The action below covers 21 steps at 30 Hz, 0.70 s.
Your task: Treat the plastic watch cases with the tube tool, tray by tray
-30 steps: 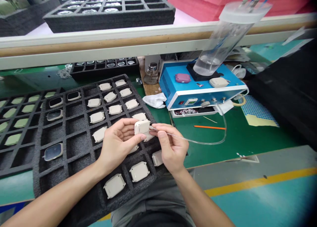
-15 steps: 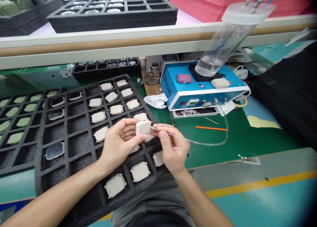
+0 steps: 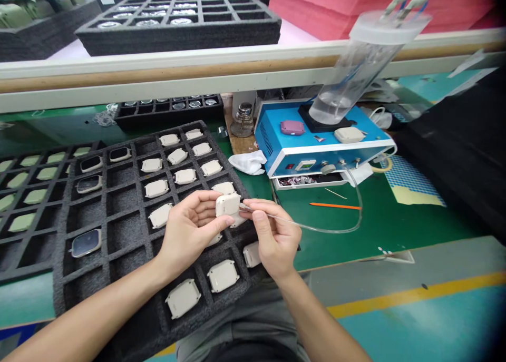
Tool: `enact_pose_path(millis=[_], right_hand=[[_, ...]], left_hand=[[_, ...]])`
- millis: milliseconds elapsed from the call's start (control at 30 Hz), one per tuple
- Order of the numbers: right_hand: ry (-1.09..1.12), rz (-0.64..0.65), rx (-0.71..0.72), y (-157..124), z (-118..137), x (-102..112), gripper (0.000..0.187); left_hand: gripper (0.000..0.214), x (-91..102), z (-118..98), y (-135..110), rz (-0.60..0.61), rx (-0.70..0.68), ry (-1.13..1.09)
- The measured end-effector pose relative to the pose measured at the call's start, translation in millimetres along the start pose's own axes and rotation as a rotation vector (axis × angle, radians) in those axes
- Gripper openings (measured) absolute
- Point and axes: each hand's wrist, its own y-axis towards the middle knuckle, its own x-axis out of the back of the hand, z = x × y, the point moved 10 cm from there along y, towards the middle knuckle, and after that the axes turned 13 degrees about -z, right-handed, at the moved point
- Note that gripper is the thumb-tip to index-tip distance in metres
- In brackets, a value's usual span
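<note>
Cream watch case, head view: pinched between thumb and fingers of left hand, above black foam tray of similar cases. Clear tube: held near its tip in bunched fingertips of right hand, tip beside case, contact unclear; running to blue machine.
</note>
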Motion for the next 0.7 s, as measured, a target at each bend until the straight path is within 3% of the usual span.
enact_pose_path(millis=[700], right_hand=[[0.013, -0.006, -0.022, -0.9, -4.5, -1.0, 0.018]], left_hand=[[0.052, -3.5, -7.3, -8.7, 0.037, -0.117, 0.120]])
